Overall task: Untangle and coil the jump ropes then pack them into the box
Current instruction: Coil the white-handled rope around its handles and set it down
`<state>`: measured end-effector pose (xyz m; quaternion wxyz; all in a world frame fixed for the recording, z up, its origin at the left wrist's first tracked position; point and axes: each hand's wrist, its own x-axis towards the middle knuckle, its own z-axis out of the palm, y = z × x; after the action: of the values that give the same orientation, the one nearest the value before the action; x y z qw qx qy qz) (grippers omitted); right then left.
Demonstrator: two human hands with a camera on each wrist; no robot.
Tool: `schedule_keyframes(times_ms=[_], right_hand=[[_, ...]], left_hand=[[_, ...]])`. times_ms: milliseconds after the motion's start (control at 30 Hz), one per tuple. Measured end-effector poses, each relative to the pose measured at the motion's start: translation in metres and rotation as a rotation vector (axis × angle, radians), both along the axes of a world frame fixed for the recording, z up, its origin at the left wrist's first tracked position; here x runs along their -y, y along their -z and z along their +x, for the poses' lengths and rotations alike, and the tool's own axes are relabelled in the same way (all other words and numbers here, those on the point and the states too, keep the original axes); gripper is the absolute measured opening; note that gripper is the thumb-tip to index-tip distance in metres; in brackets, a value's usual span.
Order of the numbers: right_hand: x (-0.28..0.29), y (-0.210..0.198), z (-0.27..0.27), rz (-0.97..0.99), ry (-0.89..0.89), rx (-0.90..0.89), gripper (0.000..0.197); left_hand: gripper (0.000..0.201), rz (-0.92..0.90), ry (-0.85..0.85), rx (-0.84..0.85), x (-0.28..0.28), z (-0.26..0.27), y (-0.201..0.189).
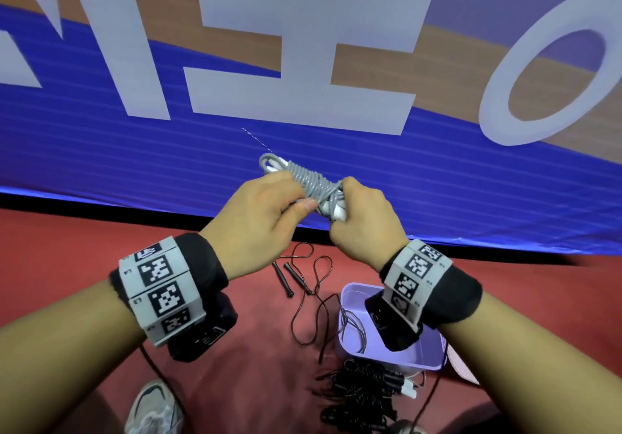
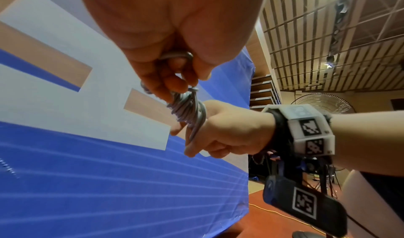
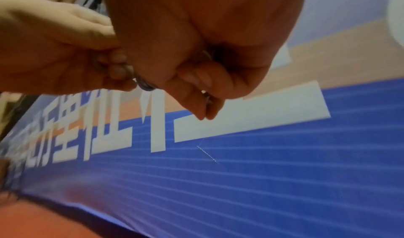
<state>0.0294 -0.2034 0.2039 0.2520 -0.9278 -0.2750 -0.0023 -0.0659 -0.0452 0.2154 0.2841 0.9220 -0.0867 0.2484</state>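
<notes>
both hands' fingers are gripping the grey rope bundle (image 1: 308,182), hovering above the purple box (image 1: 425,356), right hand (image 1: 365,221) nearer it.

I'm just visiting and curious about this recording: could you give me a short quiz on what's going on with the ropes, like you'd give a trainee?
1. True or false: the grey rope is held by both the left hand and the right hand.
2. Where is the loose black rope? A) on the red floor B) in the air C) on a chair
3. Fill in: the box is coloured ____.

Key: 1 true; 2 A; 3 purple.
</notes>
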Motion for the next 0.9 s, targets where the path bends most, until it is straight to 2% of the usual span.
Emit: schedule_keyframes(times_ms=[67,167,300,367,467,533,600,700,800,900], right_hand=[[-0.001,0.003,0.006,0.077,0.043,-0.152,0.009],[-0.005,0.005,0.010,0.248,0.110,-0.373,0.018],[-0.004,-0.007,0.011,0.488,0.165,-0.660,0.008],[-0.003,-0.009,0.014,0.527,0.169,-0.712,0.009],[0.000,-0.007,0.020,0.550,0.138,-0.658,0.020],[0.003,-0.002,0.023,0.551,0.087,-0.623,0.042],[0.002,0.006,0.023,0.421,0.029,-0.460,0.054],[-0.002,0.012,0.014,0.178,-0.024,-0.175,0.049],[-0.005,0.018,0.001,-0.128,-0.031,0.062,0.062],[-0.012,0.030,-0.014,-0.279,-0.088,0.256,0.064]], left_hand=[[0.027,0.010,0.011,0.011,0.000,-0.001,-0.002],[0.035,0.062,0.011,0.005,-0.004,-0.002,-0.003],[0.036,0.097,0.004,0.003,-0.004,-0.004,-0.002],[0.034,0.099,0.003,-0.006,-0.003,-0.005,0.001],[0.036,0.121,-0.070,-0.066,-0.006,-0.004,0.002],[0.037,0.123,-0.133,-0.111,-0.009,-0.004,0.001],[0.037,0.086,-0.157,-0.119,-0.009,-0.003,0.002],[0.031,-0.058,-0.148,-0.150,-0.008,0.000,0.001],[0.029,-0.141,-0.114,-0.238,-0.001,0.001,0.002],[0.023,-0.207,-0.107,-0.251,0.005,0.001,0.001]])
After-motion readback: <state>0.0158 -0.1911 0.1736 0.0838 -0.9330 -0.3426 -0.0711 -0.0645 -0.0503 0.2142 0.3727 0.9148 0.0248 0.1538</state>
